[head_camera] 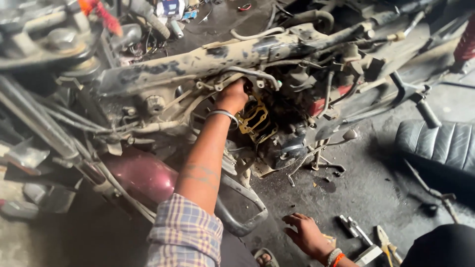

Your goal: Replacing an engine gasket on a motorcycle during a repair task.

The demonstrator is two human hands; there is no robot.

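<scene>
- Left hand [231, 95] reaches up and away into the stripped, mud-caked motorcycle frame [198, 62], fingers curled and buried among the engine parts; what, if anything, they clasp cannot be told, since the fingertips are hidden.
- Just below and to the right of that hand sits a thin yellowish-brown cut-out gasket [255, 118], flat against the engine block [284, 143], its long side running roughly up and down with a slight tilt.
- Gasket and left hand are touching or nearly so; the wrist, which wears a silver metal bangle [222, 114], lies right beside the gasket's upper left corner.
- Attached to this hand is a bare forearm that runs down and toward the viewer into a rolled plaid shirt sleeve [185, 235].
- Right hand [307, 235] is well apart from the left, far below it and nearer the viewer, resting palm down with fingers spread on the dark oily concrete floor [366, 188]; it grips nothing.
- Beside the right hand, further right, lie a grey metal hand tool [354, 227] and a pair of pliers with yellow handles [386, 240] on the floor.
- Left hand is by far the nearer one to the gasket.
- Left of the forearm, a dark maroon rounded fuel tank [143, 175] lies low.
- Far right of both hands, a black ribbed motorcycle seat [440, 143] rests on the floor.
</scene>
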